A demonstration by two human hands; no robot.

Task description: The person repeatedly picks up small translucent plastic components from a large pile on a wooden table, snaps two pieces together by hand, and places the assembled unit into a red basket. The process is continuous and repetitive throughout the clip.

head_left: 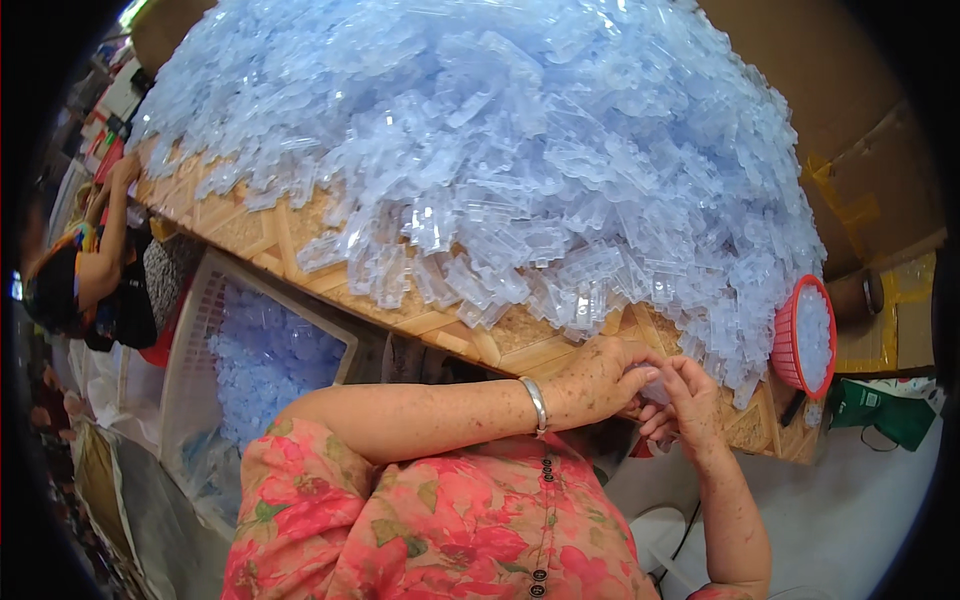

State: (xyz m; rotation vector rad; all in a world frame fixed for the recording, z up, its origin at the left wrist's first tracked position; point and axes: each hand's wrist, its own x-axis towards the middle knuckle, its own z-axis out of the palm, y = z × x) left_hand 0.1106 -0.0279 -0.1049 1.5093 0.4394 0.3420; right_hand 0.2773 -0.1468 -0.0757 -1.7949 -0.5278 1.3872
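Note:
At the table's front edge my two hands meet, fingers closed around a small clear plastic piece [655, 391]. My left hand [592, 383], with a silver bangle at its wrist, grips the piece from the left. From the other side my right hand [693, 408] pinches it with bent fingers. Much of the piece is hidden by the fingers, so its full shape does not show. Just beyond the hands rises a large heap of clear, bluish plastic pieces [560, 150], its loose front ones lying on the wood-patterned tabletop [500, 345].
A red plastic basket [786, 345] of similar pieces stands at the table's right end. Below the left edge sits a white crate [195, 350] with more pieces. Cardboard [860, 180] borders the heap on the right. At far left another person's arm [112, 225] reaches to the table.

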